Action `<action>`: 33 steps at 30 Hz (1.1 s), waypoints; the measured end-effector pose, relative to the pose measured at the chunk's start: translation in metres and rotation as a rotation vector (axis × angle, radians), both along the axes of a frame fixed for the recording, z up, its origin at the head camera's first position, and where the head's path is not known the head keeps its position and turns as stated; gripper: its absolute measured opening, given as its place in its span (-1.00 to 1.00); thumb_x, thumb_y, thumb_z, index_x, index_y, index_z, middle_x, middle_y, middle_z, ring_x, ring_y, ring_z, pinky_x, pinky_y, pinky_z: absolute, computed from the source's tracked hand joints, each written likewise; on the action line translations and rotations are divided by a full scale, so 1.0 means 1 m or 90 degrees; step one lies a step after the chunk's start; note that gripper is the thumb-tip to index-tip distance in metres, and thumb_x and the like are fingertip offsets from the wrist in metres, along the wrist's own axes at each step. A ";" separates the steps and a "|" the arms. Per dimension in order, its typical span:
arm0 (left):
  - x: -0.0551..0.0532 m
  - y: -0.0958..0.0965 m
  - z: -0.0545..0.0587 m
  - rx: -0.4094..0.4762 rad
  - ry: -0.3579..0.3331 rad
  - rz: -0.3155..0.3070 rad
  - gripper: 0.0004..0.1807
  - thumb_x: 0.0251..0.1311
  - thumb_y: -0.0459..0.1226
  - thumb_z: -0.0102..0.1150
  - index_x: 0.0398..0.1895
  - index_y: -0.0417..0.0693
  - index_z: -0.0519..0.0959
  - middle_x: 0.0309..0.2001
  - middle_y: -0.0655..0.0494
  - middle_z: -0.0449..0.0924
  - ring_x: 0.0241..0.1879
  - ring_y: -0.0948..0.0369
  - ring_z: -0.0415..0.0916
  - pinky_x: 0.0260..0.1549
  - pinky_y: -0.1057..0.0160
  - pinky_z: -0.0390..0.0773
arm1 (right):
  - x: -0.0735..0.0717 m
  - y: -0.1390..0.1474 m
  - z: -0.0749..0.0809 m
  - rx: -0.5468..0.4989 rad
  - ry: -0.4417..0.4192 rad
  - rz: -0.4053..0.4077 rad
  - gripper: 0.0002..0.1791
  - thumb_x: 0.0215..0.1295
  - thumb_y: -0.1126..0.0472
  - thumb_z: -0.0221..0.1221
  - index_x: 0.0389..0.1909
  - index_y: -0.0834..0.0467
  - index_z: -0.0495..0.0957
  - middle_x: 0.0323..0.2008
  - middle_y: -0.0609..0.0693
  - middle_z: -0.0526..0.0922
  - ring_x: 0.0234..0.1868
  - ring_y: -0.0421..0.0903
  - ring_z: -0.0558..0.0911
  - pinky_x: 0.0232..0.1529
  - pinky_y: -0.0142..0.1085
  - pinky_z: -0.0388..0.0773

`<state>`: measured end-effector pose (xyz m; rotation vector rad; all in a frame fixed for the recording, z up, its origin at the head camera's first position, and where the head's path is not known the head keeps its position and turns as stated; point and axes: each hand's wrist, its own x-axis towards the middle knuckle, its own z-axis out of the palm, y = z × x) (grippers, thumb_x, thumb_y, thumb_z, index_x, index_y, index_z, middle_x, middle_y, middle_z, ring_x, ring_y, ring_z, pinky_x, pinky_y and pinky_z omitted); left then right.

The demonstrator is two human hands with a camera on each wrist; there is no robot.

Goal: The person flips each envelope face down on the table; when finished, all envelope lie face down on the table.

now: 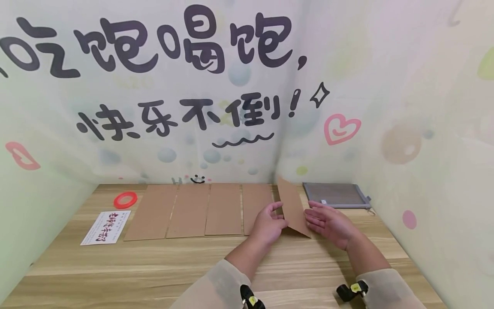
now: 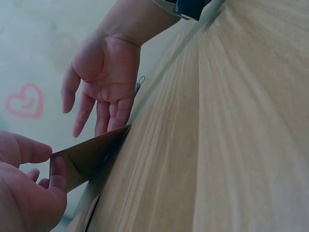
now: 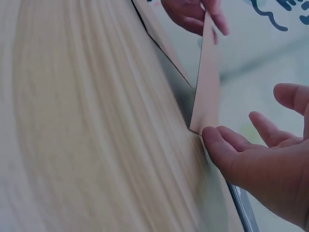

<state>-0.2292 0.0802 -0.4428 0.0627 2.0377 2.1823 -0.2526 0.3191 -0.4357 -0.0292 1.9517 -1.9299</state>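
Observation:
My left hand (image 1: 268, 223) pinches one edge of a brown cardboard piece (image 1: 294, 210) between thumb and fingers. That edge is raised, so the piece slants down to the right towards the table. On its other side is my right hand (image 1: 328, 223), palm facing the card, fingers extended. In the right wrist view, the right fingertips (image 3: 212, 137) touch the card's low edge beside the tabletop. The left wrist view shows the left hand (image 2: 31, 188) gripping the card's corner. Several flat cardboard pieces (image 1: 224, 210) lie in a row to the left.
A red tape ring (image 1: 125, 200) and a white printed card (image 1: 106, 227) lie at the table's left. Behind the right hand is a grey zip pouch (image 1: 337, 194). A printed cloth wall (image 1: 247, 163) borders the wooden table (image 1: 173, 270) at the back and sides.

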 end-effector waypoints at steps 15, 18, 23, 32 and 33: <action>-0.003 -0.006 -0.008 -0.042 -0.016 -0.057 -0.31 0.24 -0.35 0.33 0.48 -0.15 0.46 0.54 -0.30 0.38 0.55 -0.21 0.34 0.44 -0.15 0.52 | -0.006 0.007 -0.004 0.010 0.025 -0.029 -0.24 0.77 -0.03 -0.15 0.73 0.27 -0.12 0.69 0.37 0.05 0.60 0.00 0.39 0.57 -0.17 0.43; -0.003 -0.007 -0.007 -0.044 -0.017 -0.065 -0.33 0.25 -0.34 0.33 0.47 -0.13 0.48 0.55 -0.31 0.37 0.58 -0.22 0.29 0.49 -0.19 0.46 | -0.007 0.006 -0.003 0.013 0.027 -0.028 -0.23 0.77 -0.06 -0.17 0.74 0.24 -0.14 0.70 0.34 0.04 0.66 0.09 0.28 0.62 -0.11 0.35; -0.007 -0.016 -0.002 -0.034 -0.005 -0.064 -0.36 0.24 -0.35 0.32 0.44 -0.13 0.51 0.54 -0.24 0.41 0.49 -0.12 0.43 0.42 -0.09 0.53 | -0.009 0.004 -0.002 0.007 0.040 -0.048 -0.23 0.76 -0.07 -0.12 0.74 0.22 -0.10 0.69 0.28 0.16 0.60 -0.01 0.40 0.63 -0.10 0.34; -0.024 -0.063 0.011 -0.074 0.046 -0.039 -0.50 0.39 -0.27 0.24 0.39 -0.05 0.56 0.45 -0.02 0.56 0.24 0.05 0.64 0.21 0.07 0.68 | -0.003 -0.031 0.016 -0.025 0.085 -0.014 -0.38 0.71 -0.02 0.02 0.57 0.23 0.23 0.22 -0.16 0.67 0.25 -0.20 0.71 0.38 -0.18 0.63; -0.025 -0.072 0.013 -0.098 0.048 -0.032 -0.51 0.40 -0.23 0.23 0.39 0.00 0.56 0.45 0.03 0.56 0.27 0.04 0.63 0.26 0.02 0.66 | -0.003 -0.038 0.019 -0.025 0.087 -0.004 -0.38 0.70 -0.02 0.03 0.57 0.23 0.24 0.24 -0.13 0.66 0.26 -0.17 0.70 0.36 -0.18 0.64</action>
